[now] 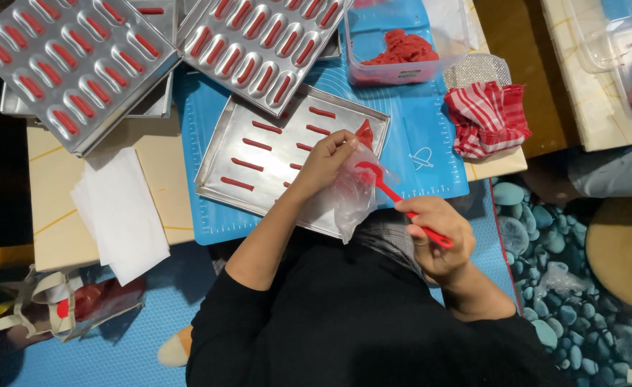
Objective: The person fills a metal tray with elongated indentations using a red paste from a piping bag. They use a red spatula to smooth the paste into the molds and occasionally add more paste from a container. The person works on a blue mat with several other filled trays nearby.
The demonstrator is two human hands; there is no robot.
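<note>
Clear plastic piping bag point(352, 193), centre frame, above near edge of flat metal tray point(219, 161): its lower part hangs crumpled over the person's dark clothing, contents hard to make out; red dough shows at upper tip by tray's right corner. Bag's long axis runs approx. top-to-bottom of view, tip pointing away from the person. Red spatula point(402, 202): blade inside bag mouth, partly veiled by plastic; handle slants down-right, end hidden in fist. Left hand point(326, 161) curled, fingers pinching bag's upper part. Right hand point(438, 240) closed around spatula handle. Tray carries short red dough strips point(248, 165) in rows, some hidden behind left forearm. Beyond: blue silicone mat point(420, 136), two moulded pans point(79, 64) w/ oval wells filled red, cut off at top; clear tub of red dough point(402, 50); red-striped cloth point(488, 118); white paper sheets point(122, 211) at left.
</note>
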